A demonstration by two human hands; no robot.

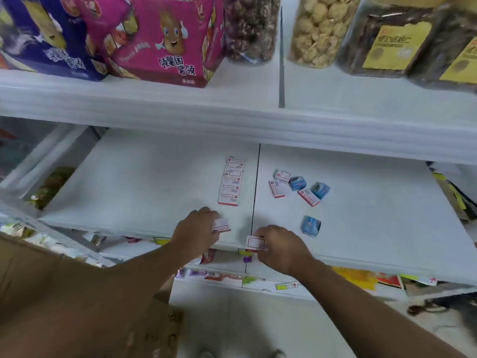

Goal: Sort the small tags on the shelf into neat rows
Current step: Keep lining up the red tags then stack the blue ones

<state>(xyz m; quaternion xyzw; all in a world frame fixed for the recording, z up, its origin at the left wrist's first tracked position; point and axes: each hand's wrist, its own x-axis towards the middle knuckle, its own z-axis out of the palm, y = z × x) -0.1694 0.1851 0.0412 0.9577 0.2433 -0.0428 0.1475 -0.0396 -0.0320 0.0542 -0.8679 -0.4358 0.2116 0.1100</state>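
Observation:
A white shelf [144,182] carries small tags. Several red-and-white tags lie in one straight column [231,180] left of the shelf's dark seam. Right of the seam, three red-and-white tags [280,186] and three blue tags [311,224] lie scattered. My left hand [197,232] holds a red-and-white tag [221,225] at its fingertips, just below the column's near end. My right hand [277,248] pinches another red-and-white tag [255,242] at the shelf's front edge, close to the seam.
The shelf above holds a purple box [44,34], a pink box [165,40] and clear snack jars [320,29]. Packaged goods fill the shelf below [361,277]. A cardboard box [77,306] stands at lower left.

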